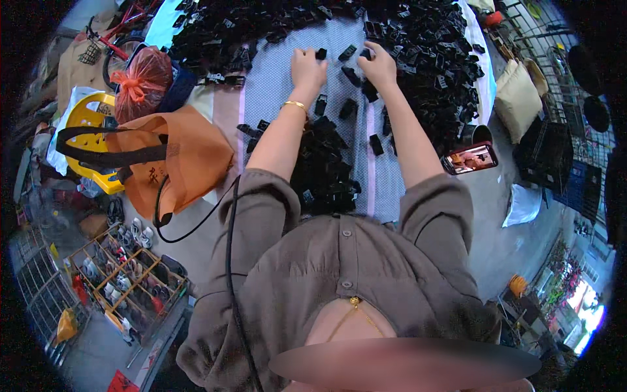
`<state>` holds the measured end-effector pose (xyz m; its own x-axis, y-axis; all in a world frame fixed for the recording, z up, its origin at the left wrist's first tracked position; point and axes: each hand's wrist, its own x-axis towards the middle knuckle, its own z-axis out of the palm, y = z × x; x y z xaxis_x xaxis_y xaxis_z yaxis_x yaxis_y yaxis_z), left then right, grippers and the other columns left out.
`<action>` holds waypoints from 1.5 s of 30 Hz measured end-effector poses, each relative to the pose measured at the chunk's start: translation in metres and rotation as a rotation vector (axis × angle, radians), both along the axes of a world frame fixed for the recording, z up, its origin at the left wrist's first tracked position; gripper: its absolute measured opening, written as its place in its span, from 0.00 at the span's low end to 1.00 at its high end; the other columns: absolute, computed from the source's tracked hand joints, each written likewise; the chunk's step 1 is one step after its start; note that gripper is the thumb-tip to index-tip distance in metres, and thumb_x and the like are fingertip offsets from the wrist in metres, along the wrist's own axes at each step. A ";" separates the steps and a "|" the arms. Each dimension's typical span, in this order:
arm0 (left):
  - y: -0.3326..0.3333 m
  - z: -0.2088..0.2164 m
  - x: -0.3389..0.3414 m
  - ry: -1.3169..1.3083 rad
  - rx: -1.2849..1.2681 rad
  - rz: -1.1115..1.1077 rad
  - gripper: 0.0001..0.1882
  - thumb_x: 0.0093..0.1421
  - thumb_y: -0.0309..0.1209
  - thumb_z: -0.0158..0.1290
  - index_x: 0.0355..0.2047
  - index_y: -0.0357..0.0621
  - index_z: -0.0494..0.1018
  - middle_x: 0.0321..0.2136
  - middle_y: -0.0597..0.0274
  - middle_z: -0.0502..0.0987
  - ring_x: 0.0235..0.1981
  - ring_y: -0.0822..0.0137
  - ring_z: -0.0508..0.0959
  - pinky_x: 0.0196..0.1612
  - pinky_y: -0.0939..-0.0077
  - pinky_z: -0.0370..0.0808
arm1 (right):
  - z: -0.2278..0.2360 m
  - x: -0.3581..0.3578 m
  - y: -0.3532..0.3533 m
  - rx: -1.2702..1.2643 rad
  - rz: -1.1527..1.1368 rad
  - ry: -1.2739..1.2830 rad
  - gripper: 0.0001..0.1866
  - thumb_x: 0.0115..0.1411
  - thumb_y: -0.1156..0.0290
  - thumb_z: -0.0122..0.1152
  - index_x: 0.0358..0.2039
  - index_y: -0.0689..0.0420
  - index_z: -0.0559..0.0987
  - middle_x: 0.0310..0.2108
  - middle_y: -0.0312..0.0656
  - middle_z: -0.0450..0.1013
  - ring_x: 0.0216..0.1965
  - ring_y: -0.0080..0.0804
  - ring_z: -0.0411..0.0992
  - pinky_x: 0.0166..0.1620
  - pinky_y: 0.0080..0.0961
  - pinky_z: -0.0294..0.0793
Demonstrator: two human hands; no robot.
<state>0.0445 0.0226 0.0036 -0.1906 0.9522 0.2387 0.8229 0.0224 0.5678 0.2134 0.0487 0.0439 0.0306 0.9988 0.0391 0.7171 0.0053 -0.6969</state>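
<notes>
Slanting away rightward, a black piece (pixel 348 53) lies by the right hand (pixel 381 66).

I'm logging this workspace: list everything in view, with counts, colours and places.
cloth: one, pale blue-grey, upper middle
small pieces: too many to count, black, heaped on the cloth
tote bag: one, orange, left
plastic seat: one, yellow, far left
knotted plastic bag: one, red, upper left
bicycle: one, red, top left
phone: one, dark, right side
cushion or sack: at least one, beige, upper right
shoe rack: one, brown, lower left
clutter: uncounted, mixed, rim
left hand: one, over the cloth, holding a piece
right hand: one, likewise
</notes>
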 end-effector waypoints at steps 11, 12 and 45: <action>-0.103 0.093 0.008 -0.747 -0.335 -0.428 0.17 0.46 0.28 0.59 0.37 0.36 0.71 0.33 0.58 0.75 0.33 0.68 0.75 0.37 0.77 0.72 | 0.042 0.022 -0.105 -0.293 0.376 0.689 0.18 0.49 0.78 0.60 0.43 0.64 0.74 0.37 0.40 0.73 0.37 0.22 0.70 0.41 0.18 0.69; -0.111 0.093 0.006 -0.900 -0.355 -0.395 0.18 0.47 0.28 0.59 0.38 0.35 0.70 0.32 0.60 0.75 0.33 0.71 0.75 0.38 0.79 0.72 | 0.046 0.022 -0.113 -0.293 0.376 0.690 0.18 0.49 0.78 0.60 0.43 0.64 0.74 0.37 0.40 0.73 0.37 0.22 0.70 0.41 0.18 0.69; -0.167 0.122 -0.011 0.311 -0.428 -0.557 0.16 0.50 0.40 0.53 0.31 0.40 0.75 0.29 0.54 0.75 0.35 0.52 0.71 0.38 0.62 0.68 | -0.014 0.049 -0.030 0.531 0.095 -0.307 0.12 0.51 0.65 0.56 0.34 0.59 0.76 0.32 0.42 0.73 0.33 0.40 0.70 0.35 0.35 0.70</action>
